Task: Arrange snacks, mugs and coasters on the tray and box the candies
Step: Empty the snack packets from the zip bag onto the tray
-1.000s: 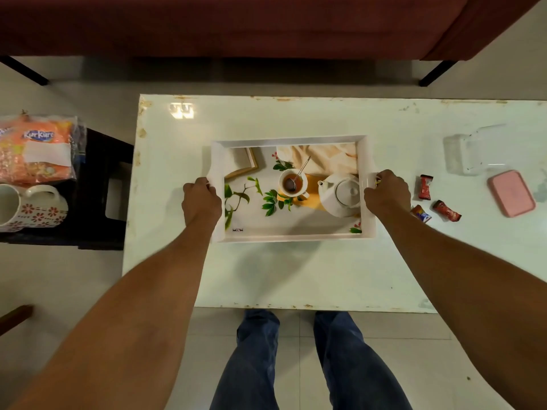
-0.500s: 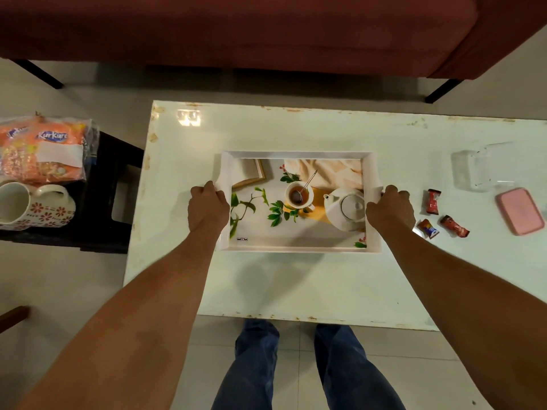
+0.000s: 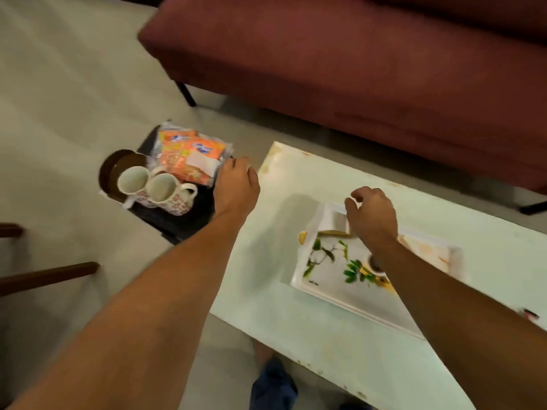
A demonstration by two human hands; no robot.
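Observation:
A white tray [image 3: 318, 287] printed with leaves and a teapot lies on the white table [image 3: 296, 329]. My right hand [image 3: 371, 216] hovers over the tray's far left corner, fingers loosely curled, holding nothing. My left hand [image 3: 235, 183] reaches left past the table edge, right beside the orange snack packets [image 3: 189, 156] in clear wrap, and looks empty. Two white floral mugs [image 3: 154, 189] stand on a dark stool [image 3: 180, 220] next to the packets, with brown round coasters [image 3: 111, 170] behind them. One red candy [image 3: 529, 314] shows at the right edge.
A maroon sofa [image 3: 355, 54] runs behind the table. Dark wooden furniture legs [image 3: 47, 275] jut in from the left over the pale floor. My jeans [image 3: 273, 386] show below the table's near edge.
Both hands have let go of the tray's handles. The view swung left; my left hand moved toward the snack packets and my right hand lifted over the tray.

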